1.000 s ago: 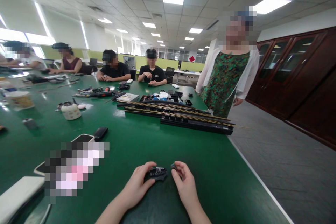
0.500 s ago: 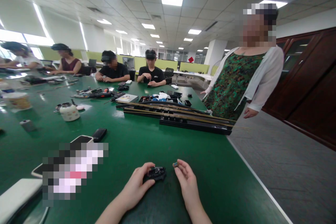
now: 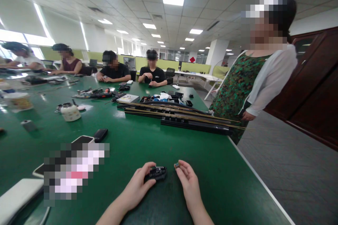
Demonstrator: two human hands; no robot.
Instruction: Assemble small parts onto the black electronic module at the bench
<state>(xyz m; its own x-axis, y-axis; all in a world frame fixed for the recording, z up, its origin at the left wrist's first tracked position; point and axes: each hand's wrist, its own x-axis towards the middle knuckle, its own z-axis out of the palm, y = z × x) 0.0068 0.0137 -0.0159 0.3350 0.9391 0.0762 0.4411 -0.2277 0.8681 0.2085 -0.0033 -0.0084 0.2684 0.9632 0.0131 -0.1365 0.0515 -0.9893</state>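
Note:
My left hand (image 3: 139, 181) is closed around one end of a small black device with an open casing (image 3: 157, 173), its inner parts facing up. Between the thumb and fingertips of my right hand (image 3: 188, 179) is a tiny blue-grey part with a coppery edge (image 3: 176, 165); its kind is too small to tell. A short gap separates the part from the device. Both hands are low over the green table (image 3: 211, 154), near its front edge.
Black rails with thin brass-coloured rods (image 3: 185, 116) lie across the table ahead. On the left are a phone (image 3: 81, 141), a white box-like object (image 3: 18, 197), a jar (image 3: 70, 111) and a metal cylinder (image 3: 28, 125). A person (image 3: 240, 81) stands at the right; several others sit beyond.
The standing person has shifted right and turned somewhat. My left hand has tilted the black device slightly; my right hand stays nearly still with the small part.

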